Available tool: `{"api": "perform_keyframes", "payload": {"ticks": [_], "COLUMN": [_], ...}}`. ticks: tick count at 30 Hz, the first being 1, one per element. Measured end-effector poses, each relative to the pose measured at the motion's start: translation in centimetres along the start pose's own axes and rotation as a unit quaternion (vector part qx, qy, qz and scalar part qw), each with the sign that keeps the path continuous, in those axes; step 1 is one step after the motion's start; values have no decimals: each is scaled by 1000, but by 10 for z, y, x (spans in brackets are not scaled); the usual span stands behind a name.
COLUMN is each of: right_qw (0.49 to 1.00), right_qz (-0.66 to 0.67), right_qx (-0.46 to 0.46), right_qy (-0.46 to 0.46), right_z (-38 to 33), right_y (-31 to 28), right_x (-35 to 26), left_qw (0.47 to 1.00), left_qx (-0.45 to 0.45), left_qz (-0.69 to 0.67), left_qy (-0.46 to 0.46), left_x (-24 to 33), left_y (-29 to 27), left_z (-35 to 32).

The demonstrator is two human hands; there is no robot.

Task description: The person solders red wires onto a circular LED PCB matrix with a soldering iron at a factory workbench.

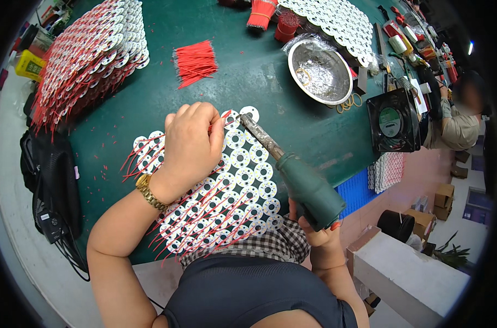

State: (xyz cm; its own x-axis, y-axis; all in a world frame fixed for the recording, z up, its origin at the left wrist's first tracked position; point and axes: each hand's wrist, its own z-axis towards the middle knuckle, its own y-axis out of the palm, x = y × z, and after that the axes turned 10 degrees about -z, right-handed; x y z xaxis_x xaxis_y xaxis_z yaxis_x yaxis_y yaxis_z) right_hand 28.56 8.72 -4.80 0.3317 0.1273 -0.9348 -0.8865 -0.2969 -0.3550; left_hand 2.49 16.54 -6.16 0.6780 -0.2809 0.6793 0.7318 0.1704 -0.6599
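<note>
My left hand (pixel 191 142), with a gold watch on its wrist, is closed in a pinch on a thin red wire (pixel 226 114) near the far edge of a panel of joined round white circuit boards (pixel 244 176). My right hand (pixel 320 235) is wrapped round a soldering iron (pixel 310 188) with a thick green body and a metal barrel. Its tip is at a board beside the pinched wire; whether they touch is too small to tell. Red wires stand out from many boards on the near and left side, while boards along the right edge are bare.
Wired panels are piled in a tall stack (pixel 95 54) at the far left. Loose red wires (pixel 196 63) lie ahead of my left hand. A metal bowl (pixel 345 82), bare panels (pixel 336 22) and a black fan (pixel 393 120) stand to the right. A person (pixel 460 117) sits beyond.
</note>
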Motion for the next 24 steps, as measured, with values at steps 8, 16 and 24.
{"api": "perform_keyframes", "payload": {"ticks": [8, 16, 24], "right_qw": [999, 999, 998], "right_qz": [33, -16, -18], "right_qx": [33, 1, 10], "right_qy": [3, -34, -65], "right_z": [1, 2, 4], "right_y": [4, 0, 2], "right_x": [-5, -3, 2], "left_qw": [1000, 1000, 1000], "left_qx": [-1, 0, 2], "left_qz": [7, 8, 9], "left_qy": [6, 7, 6], "left_x": [0, 0, -2], "left_y": [1, 2, 2], "left_z": [0, 0, -1]}}
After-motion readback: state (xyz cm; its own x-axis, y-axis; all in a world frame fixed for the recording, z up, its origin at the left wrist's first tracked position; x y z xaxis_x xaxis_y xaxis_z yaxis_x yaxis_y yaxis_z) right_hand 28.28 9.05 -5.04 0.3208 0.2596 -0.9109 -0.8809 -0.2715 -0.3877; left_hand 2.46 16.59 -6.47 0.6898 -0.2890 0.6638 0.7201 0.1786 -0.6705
